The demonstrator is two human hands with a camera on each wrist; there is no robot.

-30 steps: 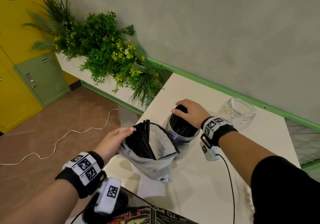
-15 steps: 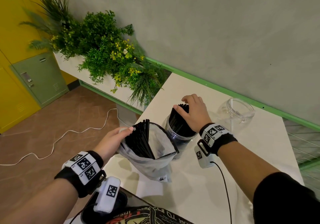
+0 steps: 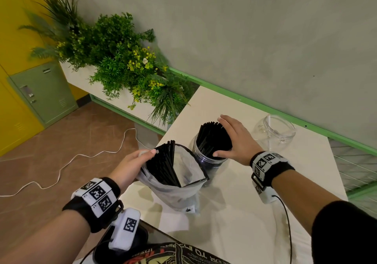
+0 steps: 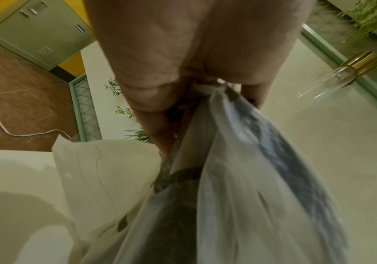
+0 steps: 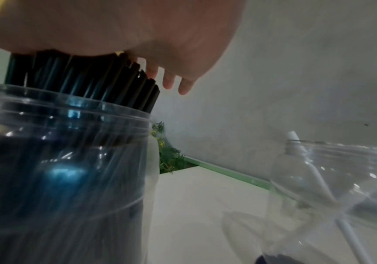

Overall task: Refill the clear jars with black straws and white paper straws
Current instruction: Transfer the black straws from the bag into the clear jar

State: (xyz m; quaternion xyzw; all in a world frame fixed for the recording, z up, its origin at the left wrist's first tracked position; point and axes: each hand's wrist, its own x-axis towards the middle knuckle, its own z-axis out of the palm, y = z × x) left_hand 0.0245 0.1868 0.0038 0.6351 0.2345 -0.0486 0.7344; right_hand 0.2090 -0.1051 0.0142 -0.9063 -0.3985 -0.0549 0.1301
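So the right hand [image 3: 236,141] had shifted off the straws' [image 3: 212,137] tops to their side. Nearest, the left hand [image 3: 132,165] pinched the bag [image 3: 183,188] rim. Further out, right fingers [image 3: 226,120] lay straight, loose, against straws standing in the jar [image 3: 206,161]; second jar [image 3: 275,131] past them.

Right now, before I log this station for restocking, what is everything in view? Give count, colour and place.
black-straw jar: one, clear, mid-table
black straws: many, black, upright in that jar; more in the bag
second jar: one, clear, near the wall
white paper straw: one, white, inside the second jar
plastic bag: one, translucent, left of the black-straw jar
table: one, cream, against the wall
plants: green with yellow flowers, beyond the table
cable: one, white, on the brown floor
green locker: one, far left
left hand: fingers pinch the bag's rim
right hand: rests on the jarred straws' tops
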